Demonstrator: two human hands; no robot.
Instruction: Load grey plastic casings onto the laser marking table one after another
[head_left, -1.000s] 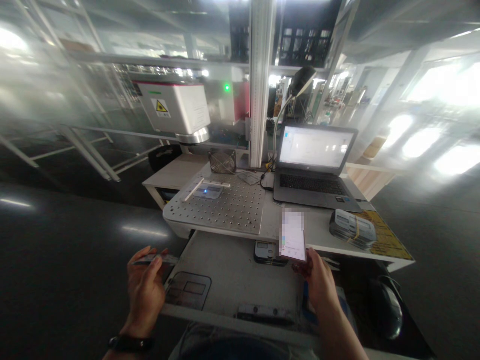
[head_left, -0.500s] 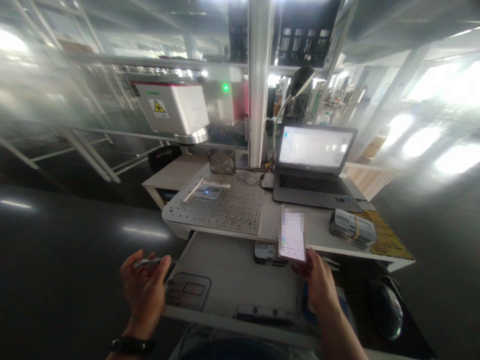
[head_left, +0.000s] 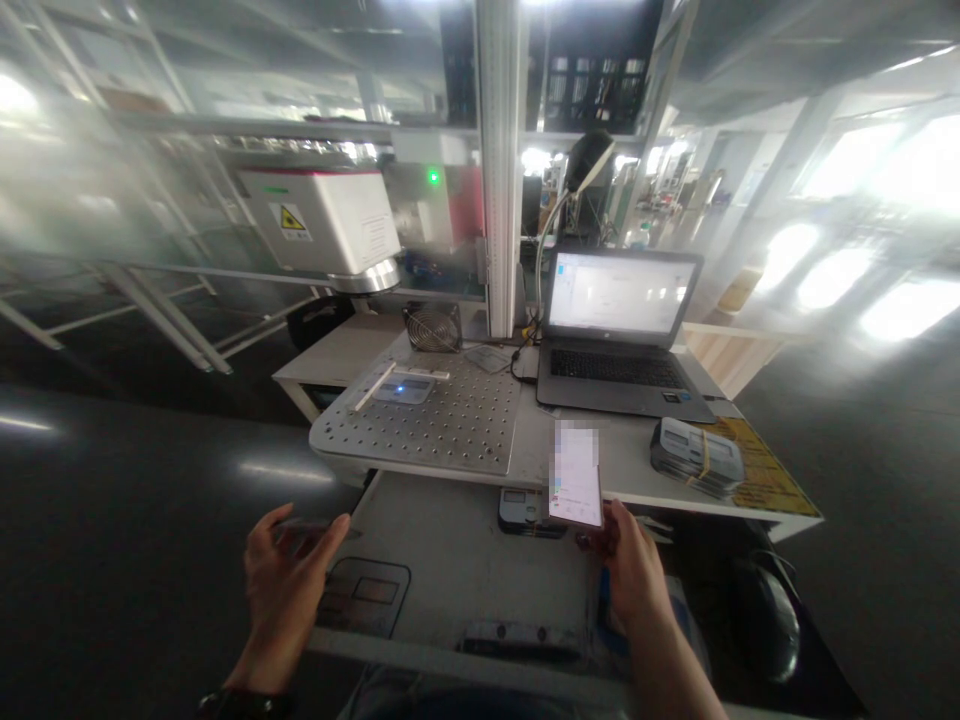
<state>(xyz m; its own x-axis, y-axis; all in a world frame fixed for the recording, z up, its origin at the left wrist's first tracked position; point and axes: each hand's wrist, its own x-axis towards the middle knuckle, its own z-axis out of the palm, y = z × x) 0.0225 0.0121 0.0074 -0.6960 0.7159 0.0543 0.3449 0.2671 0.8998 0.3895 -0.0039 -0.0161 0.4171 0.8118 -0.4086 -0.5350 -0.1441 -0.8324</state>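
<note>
The left hand (head_left: 289,590) pinches a thin strip (head_left: 304,525) above a white pull-out shelf (head_left: 457,560), while the right hand (head_left: 636,580) grips an upright phone (head_left: 575,475), its screen lit.

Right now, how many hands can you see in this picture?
2. The left hand is raised beside the pull-out shelf, and the right hand holds a phone upright.

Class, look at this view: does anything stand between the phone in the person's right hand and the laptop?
Nothing visible does. The phone in the right hand is held up over the white bench top, and the laptop sits beyond it on that same top.
</note>
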